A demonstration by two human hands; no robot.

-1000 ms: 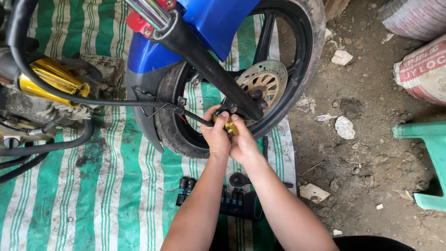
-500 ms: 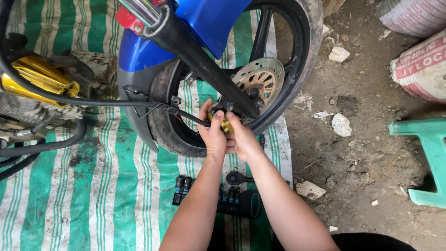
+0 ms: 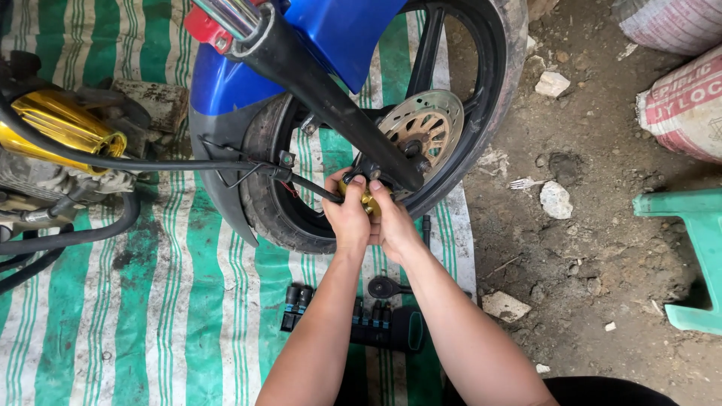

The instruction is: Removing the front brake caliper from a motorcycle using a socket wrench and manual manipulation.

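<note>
Gold brake caliper [image 3: 366,201] sits clamped between left hand [image 3: 347,218] and right hand [image 3: 392,225], beside brake disc [image 3: 423,131]

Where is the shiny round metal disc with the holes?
In the head view, the disc sits in the middle of the black wheel, right of centre, just above both hands and behind the black fork leg.

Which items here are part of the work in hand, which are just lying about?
In hand: left hand, right hand, gold part, brake disc, front wheel.
Lying about: socket rail, ratchet, green stool, sacks, stones.
</note>
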